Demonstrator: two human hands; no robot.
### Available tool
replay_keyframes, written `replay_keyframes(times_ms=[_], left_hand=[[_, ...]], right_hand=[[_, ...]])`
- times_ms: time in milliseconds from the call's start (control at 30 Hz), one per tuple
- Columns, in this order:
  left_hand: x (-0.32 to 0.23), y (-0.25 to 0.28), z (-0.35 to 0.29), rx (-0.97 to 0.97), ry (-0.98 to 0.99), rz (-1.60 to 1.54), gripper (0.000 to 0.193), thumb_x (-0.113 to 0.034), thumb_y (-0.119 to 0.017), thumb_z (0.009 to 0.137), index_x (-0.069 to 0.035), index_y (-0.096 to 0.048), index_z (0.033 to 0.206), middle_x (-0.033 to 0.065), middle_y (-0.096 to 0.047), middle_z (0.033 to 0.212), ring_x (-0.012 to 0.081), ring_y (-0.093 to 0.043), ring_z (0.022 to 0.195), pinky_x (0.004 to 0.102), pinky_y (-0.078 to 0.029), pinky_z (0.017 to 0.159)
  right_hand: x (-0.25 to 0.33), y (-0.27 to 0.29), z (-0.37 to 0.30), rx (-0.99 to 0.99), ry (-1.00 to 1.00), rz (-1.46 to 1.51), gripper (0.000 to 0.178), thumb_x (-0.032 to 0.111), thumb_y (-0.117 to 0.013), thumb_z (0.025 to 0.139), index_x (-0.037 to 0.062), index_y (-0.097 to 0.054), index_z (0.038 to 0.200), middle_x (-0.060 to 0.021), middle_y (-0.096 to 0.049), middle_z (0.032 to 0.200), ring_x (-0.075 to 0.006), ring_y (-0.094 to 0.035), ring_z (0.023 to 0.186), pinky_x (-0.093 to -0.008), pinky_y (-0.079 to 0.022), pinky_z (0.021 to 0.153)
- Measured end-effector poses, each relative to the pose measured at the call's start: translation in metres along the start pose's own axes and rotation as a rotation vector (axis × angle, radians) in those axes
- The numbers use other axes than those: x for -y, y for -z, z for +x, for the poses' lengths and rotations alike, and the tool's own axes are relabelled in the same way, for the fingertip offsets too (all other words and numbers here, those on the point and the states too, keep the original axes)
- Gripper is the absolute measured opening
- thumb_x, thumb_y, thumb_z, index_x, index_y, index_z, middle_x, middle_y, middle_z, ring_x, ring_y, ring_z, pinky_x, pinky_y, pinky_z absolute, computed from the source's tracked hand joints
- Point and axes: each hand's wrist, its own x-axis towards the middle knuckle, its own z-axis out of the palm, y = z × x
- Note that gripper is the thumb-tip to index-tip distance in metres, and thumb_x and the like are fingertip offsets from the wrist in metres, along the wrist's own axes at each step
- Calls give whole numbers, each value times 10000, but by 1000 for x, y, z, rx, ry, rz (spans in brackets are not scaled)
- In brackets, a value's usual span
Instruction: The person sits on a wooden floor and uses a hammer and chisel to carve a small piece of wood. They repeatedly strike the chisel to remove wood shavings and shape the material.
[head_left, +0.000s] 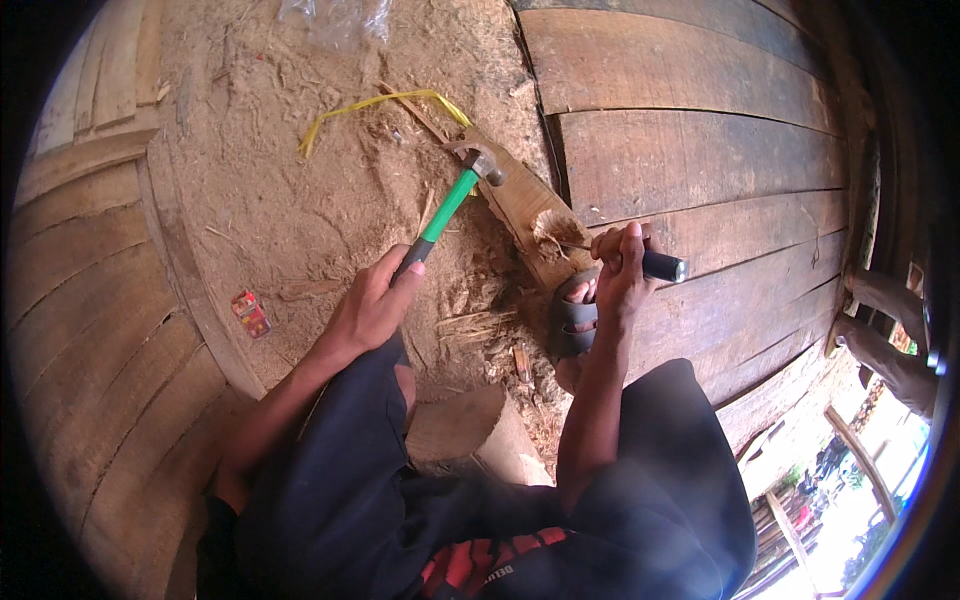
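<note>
My left hand (372, 308) is wrapped round the dark grip of a claw hammer (448, 210) with a green handle. The hammer's head is above the far part of a wooden plank (522, 197); I cannot tell whether they touch. My right hand (622, 268) grips a chisel (662, 266) by its black handle, with its thin blade pointing left into a rough, pale carved hollow (558, 230) in the plank. Wood chips cling around that hollow. My sandalled foot (574, 318) rests at the plank's near end, just below the chisel.
Wooden boards (700, 150) cover the right side, and a plank wall (90, 290) stands left. Sawdust covers the ground (250, 150). A yellow strap (375, 100) lies beyond the plank, a small red packet (250, 313) at left. Between my legs is a cut log (465, 425).
</note>
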Motion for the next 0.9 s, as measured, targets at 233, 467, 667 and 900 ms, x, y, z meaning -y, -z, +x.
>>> replay_keyframes(times_ms=[233,467,667,900], left_hand=[[2,0,2,0,12,-51,288,-333,-510,1015,-48,-548,1007,-17,-461,614,87,-449,528,307,-379,490],[10,17,-5,25,125,-270,319,-378,-457,1050,-85,-501,1169,-56,-404,634,13,-334,441,194,-277,368],[5,41,-15,-85,106,-301,304,-391,-448,1051,-99,-488,1126,-58,-382,631,10,-339,450,184,-284,371],[11,57,-22,-137,124,-324,331,-386,-447,1050,-91,-506,1188,-50,-396,643,8,-347,455,177,-308,386]], right_hand=[[23,-19,-6,39,70,-49,162,101,-650,895,46,-505,848,-40,-501,678,-135,-488,602,-296,-441,592],[5,-106,-23,430,92,-637,253,182,-770,816,44,-557,818,-104,-554,655,-211,-572,545,-347,-461,526],[-33,-137,-30,510,249,-844,275,212,-752,829,75,-535,730,-110,-565,571,-309,-598,502,-403,-460,477],[-52,-134,-19,485,226,-918,273,246,-742,841,82,-552,733,-130,-592,589,-328,-622,539,-412,-478,500]])
